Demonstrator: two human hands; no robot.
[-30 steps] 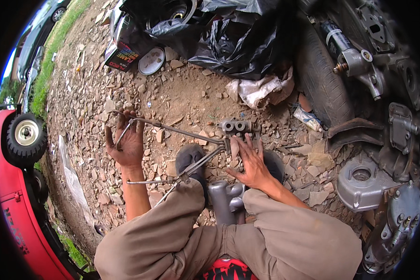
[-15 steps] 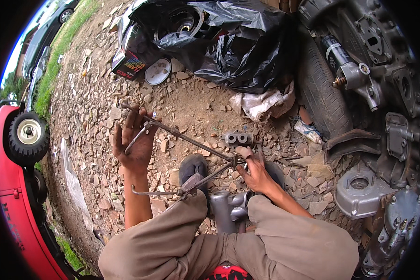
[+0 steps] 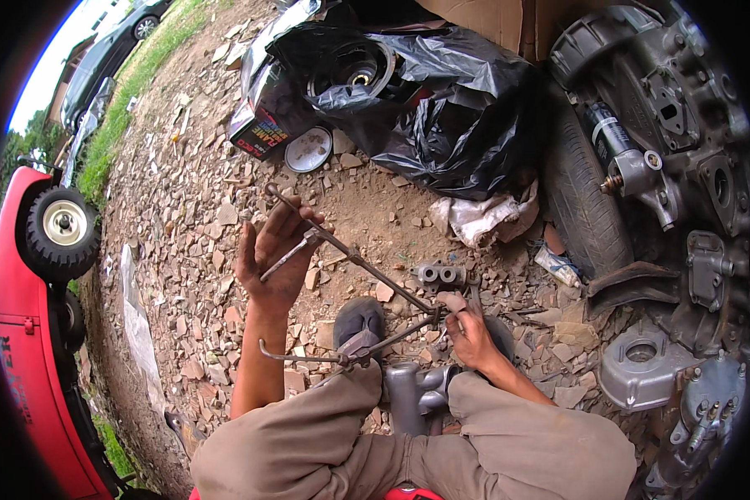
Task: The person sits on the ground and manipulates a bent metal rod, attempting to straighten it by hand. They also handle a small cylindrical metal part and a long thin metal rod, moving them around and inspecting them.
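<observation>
A rusty assembly of thin bent metal pipes (image 3: 383, 276) spans my two hands above my feet. My left hand (image 3: 277, 254), palm up and dirt-stained, supports its far end with the fingers behind the pipe and the thumb out to the side. Across that palm lies a short metal rod (image 3: 285, 257) that seems joined to the pipe. My right hand (image 3: 472, 335) pinches the corner where two pipes meet. The lower pipe passes over my left knee and shoe, ending in a hooked tip. Between my legs stands a grey tubular metal part (image 3: 405, 398).
Broken stones and tile pieces cover the ground. A small two-hole metal block (image 3: 441, 274) lies beyond my right hand. Farther off are a black plastic bag (image 3: 467, 108), a round lid (image 3: 309, 149) and a tyre (image 3: 587, 183). Engine parts (image 3: 642, 354) crowd the right; a red vehicle (image 3: 25, 308) stands left.
The view has shifted, so the surroundings sit farther right and lower. Both hands keep their hold on the pipes; the left fingers sit slightly more curled around the far end.
</observation>
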